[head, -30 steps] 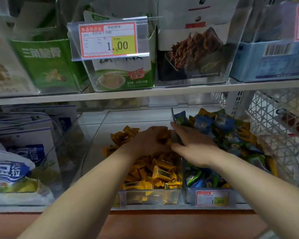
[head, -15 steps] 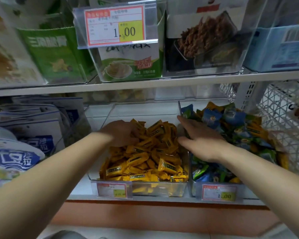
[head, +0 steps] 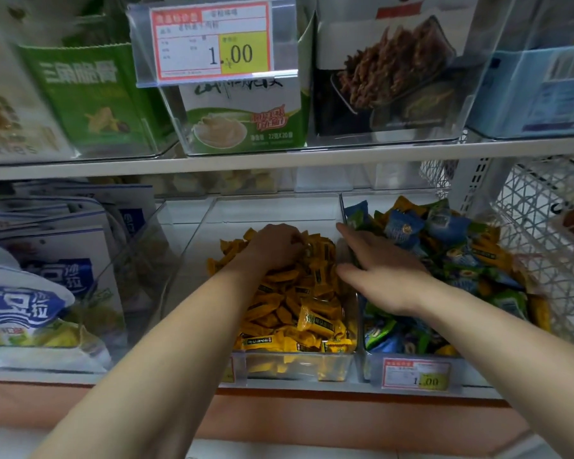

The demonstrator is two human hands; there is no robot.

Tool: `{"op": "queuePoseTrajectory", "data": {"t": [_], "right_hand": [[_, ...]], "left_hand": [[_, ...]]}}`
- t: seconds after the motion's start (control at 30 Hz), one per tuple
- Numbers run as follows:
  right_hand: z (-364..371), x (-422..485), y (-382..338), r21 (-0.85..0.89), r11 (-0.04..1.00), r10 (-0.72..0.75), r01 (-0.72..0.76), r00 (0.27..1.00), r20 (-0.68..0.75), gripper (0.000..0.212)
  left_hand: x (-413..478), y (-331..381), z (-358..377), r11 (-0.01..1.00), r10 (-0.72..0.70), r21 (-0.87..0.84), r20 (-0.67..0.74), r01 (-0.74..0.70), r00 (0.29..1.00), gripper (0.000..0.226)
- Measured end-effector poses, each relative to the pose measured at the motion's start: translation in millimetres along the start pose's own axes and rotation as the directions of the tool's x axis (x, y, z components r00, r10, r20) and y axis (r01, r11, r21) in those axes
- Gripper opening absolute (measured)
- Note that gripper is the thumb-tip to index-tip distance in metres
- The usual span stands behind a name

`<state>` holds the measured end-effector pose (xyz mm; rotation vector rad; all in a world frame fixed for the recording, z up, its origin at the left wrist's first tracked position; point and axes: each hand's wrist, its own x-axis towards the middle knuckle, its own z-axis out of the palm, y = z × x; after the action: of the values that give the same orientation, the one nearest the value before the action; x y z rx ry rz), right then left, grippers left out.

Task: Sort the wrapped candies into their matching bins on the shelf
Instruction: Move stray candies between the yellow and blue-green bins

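Two bins stand touching on the lower shelf [head: 312, 387]: the left hand [head: 275, 243] rests on the candies [head: 289, 309] in the left bin [head: 295, 366], the right hand [head: 381, 266] lies across the walls where it meets the right bin [head: 371, 369], with bags [head: 47, 260] further left and a wire basket [head: 544, 233] further right

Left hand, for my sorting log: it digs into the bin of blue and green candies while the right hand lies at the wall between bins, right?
No. The head view shows the left hand in the yellow candies; the right hand does lie at the wall between bins.
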<state>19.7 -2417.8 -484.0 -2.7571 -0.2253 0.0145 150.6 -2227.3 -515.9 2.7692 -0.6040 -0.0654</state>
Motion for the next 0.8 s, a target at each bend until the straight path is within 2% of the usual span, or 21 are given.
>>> {"op": "queuePoseTrajectory", "data": {"t": [0.1,0.23,0.3,0.4,0.5,0.63,0.8], "right_hand": [[1,1,1,-0.008,1.0,-0.002,0.002,1.0,-0.002,0.071],[0,0,1,-0.015,1.0,-0.002,0.002,1.0,0.0,0.073],[0,0,0,-0.008,1.0,-0.002,0.002,1.0,0.004,0.073],[-1,-1,-1,-0.008,1.0,-0.009,0.009,1.0,0.0,0.072],[-2,-2,-2,-0.011,1.0,-0.012,0.012,1.0,-0.01,0.071],[-3,-2,-3,0.001,1.0,-0.006,0.006,1.0,0.002,0.072],[-6,0,-2,0.058,0.998,0.005,-0.007,1.0,0.025,0.074]], "left_hand": [[4,-4,8,0.999,-0.017,-0.037,0.028,0.018,0.999,0.04],[5,-8,13,0.993,-0.015,-0.119,0.057,0.022,0.998,0.065],[7,-9,14,0.993,0.01,-0.116,0.103,0.002,0.995,0.068],[9,-9,15,0.996,0.045,-0.084,0.18,-0.03,0.983,0.064],[7,-5,12,0.989,0.098,-0.132,0.204,-0.072,0.974,0.053],[-4,-2,-11,0.952,0.099,-0.296,0.047,-0.081,0.994,0.024],[-39,-9,-48,0.821,0.059,-0.562,-0.086,-0.098,0.995,0.018]]}}
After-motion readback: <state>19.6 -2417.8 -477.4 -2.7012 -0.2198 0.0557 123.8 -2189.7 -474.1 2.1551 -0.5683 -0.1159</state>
